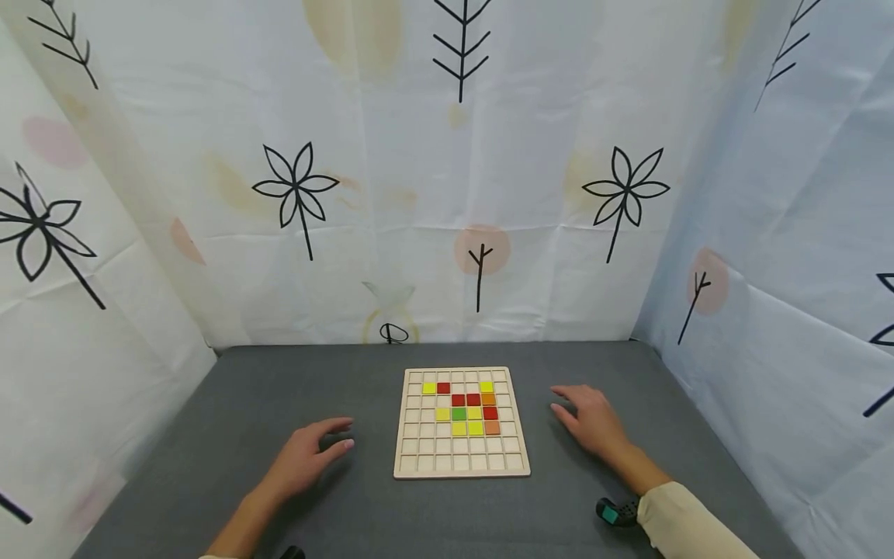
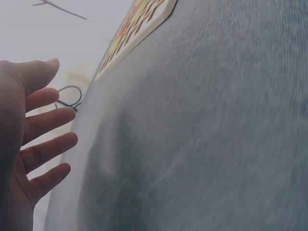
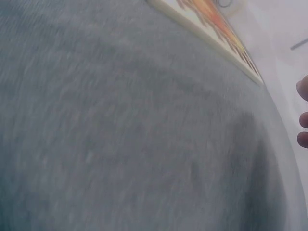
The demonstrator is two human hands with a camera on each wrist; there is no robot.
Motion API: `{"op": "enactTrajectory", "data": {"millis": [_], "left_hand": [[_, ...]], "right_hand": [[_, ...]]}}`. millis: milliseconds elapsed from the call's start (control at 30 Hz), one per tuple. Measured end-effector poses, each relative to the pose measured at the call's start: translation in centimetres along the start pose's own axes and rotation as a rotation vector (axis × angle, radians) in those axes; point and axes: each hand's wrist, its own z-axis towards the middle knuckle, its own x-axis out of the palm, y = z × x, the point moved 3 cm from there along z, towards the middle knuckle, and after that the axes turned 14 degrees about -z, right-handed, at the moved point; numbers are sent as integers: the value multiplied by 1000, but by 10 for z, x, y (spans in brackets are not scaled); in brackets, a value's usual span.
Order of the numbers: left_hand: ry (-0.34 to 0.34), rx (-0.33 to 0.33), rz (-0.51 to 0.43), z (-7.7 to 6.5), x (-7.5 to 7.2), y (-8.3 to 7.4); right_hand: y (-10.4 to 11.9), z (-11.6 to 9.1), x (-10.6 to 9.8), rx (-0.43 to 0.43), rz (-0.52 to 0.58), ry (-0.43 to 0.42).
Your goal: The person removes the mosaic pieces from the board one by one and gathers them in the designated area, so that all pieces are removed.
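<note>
A square wooden grid board (image 1: 447, 463) lies on the grey table, between the two hands. Coloured square tiles fill some of its cells: several yellow and red ones, a green tile (image 1: 459, 414) and a few orange ones toward the right side. Left of the board, the left hand (image 1: 302, 458) hovers with loosely extended fingers and holds nothing; the left wrist view shows its spread fingers (image 2: 50, 115) apart from the board's edge (image 2: 139, 38). On the board's other side the right hand (image 1: 592, 421) is likewise empty, thumb and fingers apart. Only its fingertips (image 3: 303, 120) show in the right wrist view.
Grey cloth covers the table (image 1: 314, 388). White fabric walls (image 1: 391, 155) printed with leaves and flowers enclose it at the back and both sides. A dark wrist device (image 1: 618, 512) sits by the right sleeve (image 1: 687, 520).
</note>
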Motion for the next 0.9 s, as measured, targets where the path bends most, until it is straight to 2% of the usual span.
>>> {"op": "enactTrajectory", "data": {"millis": [233, 400, 700, 900], "left_hand": [[-116, 79, -36, 3, 16, -8], [-165, 95, -89, 7, 28, -11], [-174, 56, -171, 10, 54, -9], [-121, -8, -233, 13, 68, -8]], "right_hand": [[12, 12, 3, -13, 23, -49], [21, 18, 10, 21, 58, -39], [36, 27, 29, 143, 176, -1], [47, 36, 39, 204, 246, 75]]}}
